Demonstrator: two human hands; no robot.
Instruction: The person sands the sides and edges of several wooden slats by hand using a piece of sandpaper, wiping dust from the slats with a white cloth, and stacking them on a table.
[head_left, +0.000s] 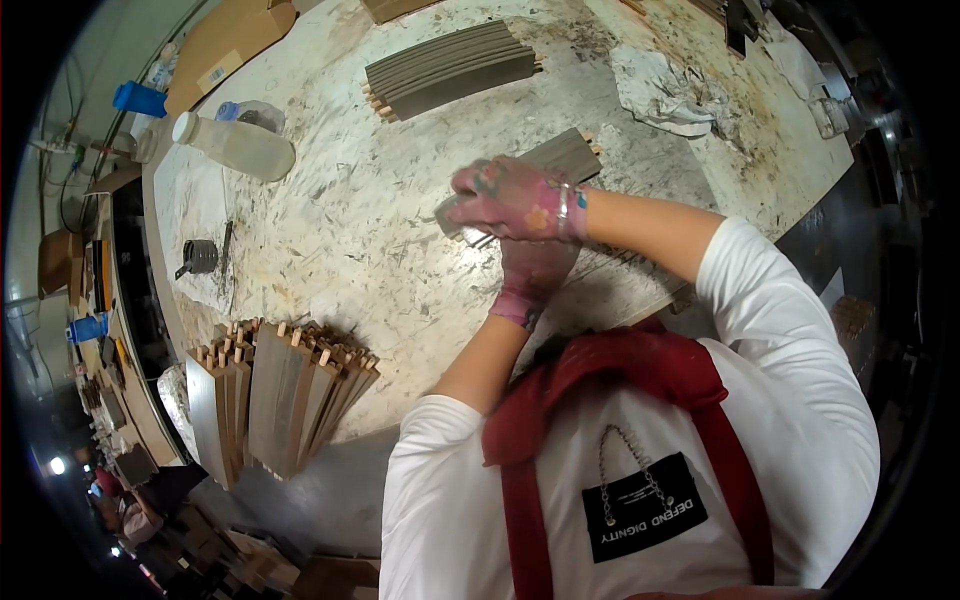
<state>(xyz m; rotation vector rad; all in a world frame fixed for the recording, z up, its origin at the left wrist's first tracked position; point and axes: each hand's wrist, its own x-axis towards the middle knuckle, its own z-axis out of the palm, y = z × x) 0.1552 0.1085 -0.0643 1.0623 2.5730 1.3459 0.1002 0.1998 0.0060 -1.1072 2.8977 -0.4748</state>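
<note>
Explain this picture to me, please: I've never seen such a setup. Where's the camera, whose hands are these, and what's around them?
There is no machine here. The picture comes from a wide fisheye camera worn on the head, looking down, so straight edges bend. The wearer's right hand and left hand are gloved in pink. They seem to hold a grey-brown slat, but the right partly covers the left, so the exact grip is unclear. On the stained white table are a stack of similar slats farther away, a pegged bundle at the near left, a bottle, a dark coil and a crumpled white sheet.
</note>
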